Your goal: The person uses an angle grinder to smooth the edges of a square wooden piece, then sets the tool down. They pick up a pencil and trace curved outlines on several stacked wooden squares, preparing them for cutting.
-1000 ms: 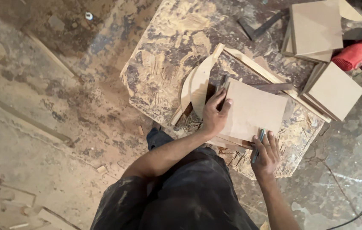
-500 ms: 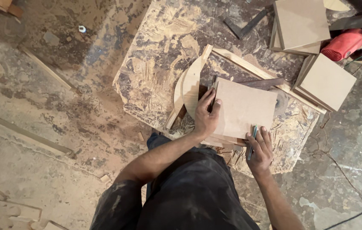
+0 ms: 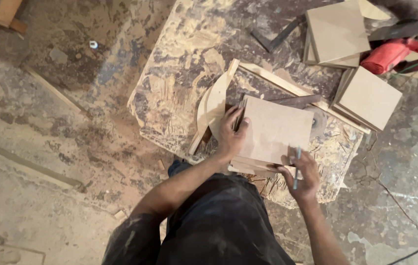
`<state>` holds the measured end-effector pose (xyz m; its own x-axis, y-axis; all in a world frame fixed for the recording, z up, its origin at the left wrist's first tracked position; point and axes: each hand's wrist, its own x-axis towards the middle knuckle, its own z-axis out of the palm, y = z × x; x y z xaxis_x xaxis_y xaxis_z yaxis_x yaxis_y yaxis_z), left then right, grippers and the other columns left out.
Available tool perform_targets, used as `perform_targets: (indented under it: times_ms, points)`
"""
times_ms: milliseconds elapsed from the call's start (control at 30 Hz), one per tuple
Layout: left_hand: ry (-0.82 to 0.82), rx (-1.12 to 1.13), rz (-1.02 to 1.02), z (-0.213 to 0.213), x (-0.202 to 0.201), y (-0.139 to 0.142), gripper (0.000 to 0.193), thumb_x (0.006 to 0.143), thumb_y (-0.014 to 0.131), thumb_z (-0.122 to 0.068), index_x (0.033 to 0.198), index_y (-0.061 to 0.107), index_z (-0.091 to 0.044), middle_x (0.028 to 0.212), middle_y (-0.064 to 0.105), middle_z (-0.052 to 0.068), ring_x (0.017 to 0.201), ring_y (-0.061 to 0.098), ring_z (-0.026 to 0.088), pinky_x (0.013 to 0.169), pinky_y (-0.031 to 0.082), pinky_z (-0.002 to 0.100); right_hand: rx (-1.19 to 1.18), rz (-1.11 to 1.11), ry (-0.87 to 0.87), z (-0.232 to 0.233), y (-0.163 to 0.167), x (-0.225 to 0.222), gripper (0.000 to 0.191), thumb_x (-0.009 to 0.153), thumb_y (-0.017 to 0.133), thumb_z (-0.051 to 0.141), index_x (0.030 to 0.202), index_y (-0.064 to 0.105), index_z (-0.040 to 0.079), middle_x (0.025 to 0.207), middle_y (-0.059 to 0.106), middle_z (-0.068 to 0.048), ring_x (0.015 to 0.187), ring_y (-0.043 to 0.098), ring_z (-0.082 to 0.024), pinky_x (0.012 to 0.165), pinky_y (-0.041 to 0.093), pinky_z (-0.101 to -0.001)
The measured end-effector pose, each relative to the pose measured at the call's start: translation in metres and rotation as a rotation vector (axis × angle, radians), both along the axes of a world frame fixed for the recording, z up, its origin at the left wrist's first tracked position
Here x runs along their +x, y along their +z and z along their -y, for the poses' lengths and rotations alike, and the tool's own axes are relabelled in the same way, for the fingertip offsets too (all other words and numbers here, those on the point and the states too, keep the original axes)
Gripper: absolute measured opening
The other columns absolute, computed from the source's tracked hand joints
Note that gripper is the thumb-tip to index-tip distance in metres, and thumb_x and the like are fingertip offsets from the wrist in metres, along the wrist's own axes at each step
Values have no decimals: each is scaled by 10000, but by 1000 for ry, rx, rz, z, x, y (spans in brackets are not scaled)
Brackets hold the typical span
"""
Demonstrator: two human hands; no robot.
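My left hand (image 3: 231,131) grips the left edge of a square light-brown fibreboard panel (image 3: 277,128), which lies on top of a small stack of similar panels. My right hand (image 3: 301,172) is at the panel's near right corner and holds a thin grey pencil-like tool (image 3: 297,167) upright between the fingers. The stack rests on a worn, scarred chipboard work surface (image 3: 179,73) lying on the floor. A curved, half-round board offcut (image 3: 214,105) stands just left of my left hand.
Two more stacks of square panels (image 3: 336,32) (image 3: 368,98) sit at the far right. A red power tool (image 3: 398,51) lies between them. Long wooden strips (image 3: 297,91) cross the surface. Sawdust and scrap strips (image 3: 54,93) cover the floor at left. A cable (image 3: 415,245) runs at lower right.
The view has shifted slightly. My right hand has moved up to the panel's near right corner with the tool. My left hand stays on the left edge.
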<state>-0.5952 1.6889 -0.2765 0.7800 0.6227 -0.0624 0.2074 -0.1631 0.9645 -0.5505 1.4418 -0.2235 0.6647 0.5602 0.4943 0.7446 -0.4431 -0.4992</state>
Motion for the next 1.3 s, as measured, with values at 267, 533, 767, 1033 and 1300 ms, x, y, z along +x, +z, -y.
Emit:
perform_targets:
  times_ms: [267, 533, 767, 1033, 1300]
  points:
    - [8, -17, -61, -1, 10, 7, 477, 1014, 614, -323, 1387, 599, -26, 1508, 543, 170, 1382, 535, 320, 1179, 389, 469, 219, -562, -319, -7, -12, 77, 394, 1043, 706, 183, 1314, 663, -99, 1240, 720, -215, 1119, 687, -196, 979, 542, -311]
    - [40, -16, -101, 4, 16, 13, 445, 1003, 610, -300, 1345, 631, -15, 1490, 559, 145, 1360, 548, 297, 1173, 400, 456, 242, -705, -380, -24, -7, 81, 311, 1006, 700, 193, 1185, 738, -58, 956, 742, -57, 847, 615, -78, 766, 510, -231]
    - [37, 10, -116, 7, 16, 12, 430, 997, 604, -257, 1336, 627, 7, 1480, 557, 141, 1359, 533, 300, 1168, 384, 454, 188, -638, -389, -24, -1, 80, 312, 1011, 697, 195, 1177, 739, -66, 940, 754, -96, 836, 637, -102, 761, 519, -256]
    - [53, -22, -112, 9, 17, 10, 415, 997, 604, -239, 1322, 631, 17, 1493, 557, 138, 1374, 538, 291, 1178, 393, 434, 198, -657, -409, -22, -9, 82, 298, 1009, 699, 195, 1141, 750, -67, 915, 751, -96, 810, 641, -107, 743, 519, -263]
    - [53, -105, -134, 3, 17, 20, 422, 989, 624, -251, 1339, 619, -15, 1490, 559, 113, 1365, 556, 266, 1183, 407, 415, 209, -636, -354, -25, -5, 81, 287, 1015, 696, 177, 1135, 744, -79, 911, 746, -67, 808, 638, -88, 734, 515, -245]
